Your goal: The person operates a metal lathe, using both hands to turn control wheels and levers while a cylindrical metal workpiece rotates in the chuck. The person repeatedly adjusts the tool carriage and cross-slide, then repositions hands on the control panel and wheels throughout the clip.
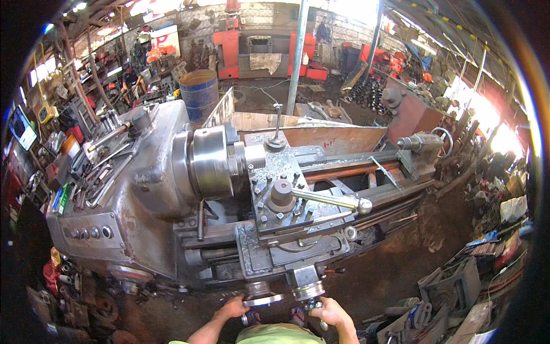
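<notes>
A large metal lathe stands before me. My left hand [231, 308] is closed on the rim of the carriage handwheel [264, 300], low at the front of the machine. Just right of it, my right hand [332, 312] closes round the cross-slide crank handle [313, 305], below its graduated dial [307, 290]. Beyond my hands sits the tool post [281, 196], with a long ball-ended lever [329, 199] pointing right. The chuck [212, 160] holds a short bright round workpiece [255, 156], close to the tool post. Metal chips lie scattered over the carriage [248, 246].
Wrenches and other tools [109, 178] lie on the headstock at left. The tailstock [421, 141] stands at the bed's right end. A blue drum [199, 94] is behind the lathe. Metal scrap [452, 289] is piled at lower right. Another person [132, 80] sits far left.
</notes>
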The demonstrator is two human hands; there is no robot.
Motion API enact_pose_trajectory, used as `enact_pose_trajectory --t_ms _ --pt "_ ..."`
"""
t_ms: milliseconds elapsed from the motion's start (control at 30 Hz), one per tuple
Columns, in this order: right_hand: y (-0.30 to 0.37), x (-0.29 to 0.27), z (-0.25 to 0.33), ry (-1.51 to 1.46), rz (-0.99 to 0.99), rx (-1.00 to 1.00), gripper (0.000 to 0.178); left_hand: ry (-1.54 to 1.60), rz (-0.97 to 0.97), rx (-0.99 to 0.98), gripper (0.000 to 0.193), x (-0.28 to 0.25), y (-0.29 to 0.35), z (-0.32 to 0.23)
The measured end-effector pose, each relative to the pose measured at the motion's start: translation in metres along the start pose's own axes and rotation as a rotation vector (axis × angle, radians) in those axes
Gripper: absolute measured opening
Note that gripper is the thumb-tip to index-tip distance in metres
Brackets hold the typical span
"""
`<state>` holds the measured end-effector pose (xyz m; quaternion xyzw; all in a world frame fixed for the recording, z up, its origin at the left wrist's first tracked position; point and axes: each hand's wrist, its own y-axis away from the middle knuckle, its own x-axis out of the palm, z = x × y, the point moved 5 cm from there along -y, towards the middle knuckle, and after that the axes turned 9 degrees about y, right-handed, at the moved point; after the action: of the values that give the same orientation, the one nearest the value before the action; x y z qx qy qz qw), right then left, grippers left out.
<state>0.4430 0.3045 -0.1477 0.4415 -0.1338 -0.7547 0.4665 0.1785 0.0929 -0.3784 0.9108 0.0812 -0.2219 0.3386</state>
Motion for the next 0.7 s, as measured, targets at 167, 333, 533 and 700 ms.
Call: enact_pose_trajectory --t_ms 167,333,533,700 --pt "0.0 0.001 -0.001 -0.026 -0.032 -0.018 0.052 0.05 -0.013 0.055 0.069 0.003 -0.002 0.003" --pt "-0.006 0.005 -0.009 -0.009 -0.032 -0.025 0.048 0.029 -0.036 -0.029 0.062 -0.001 0.006 -0.009" --pt "-0.011 0.009 -0.02 0.016 -0.001 -0.016 0.053 0.068 0.0 -0.042 0.066 -0.009 0.013 -0.021" --pt "-0.012 0.009 -0.022 0.051 -0.026 -0.005 0.055 0.163 0.043 -0.066 0.071 -0.014 0.021 -0.032"
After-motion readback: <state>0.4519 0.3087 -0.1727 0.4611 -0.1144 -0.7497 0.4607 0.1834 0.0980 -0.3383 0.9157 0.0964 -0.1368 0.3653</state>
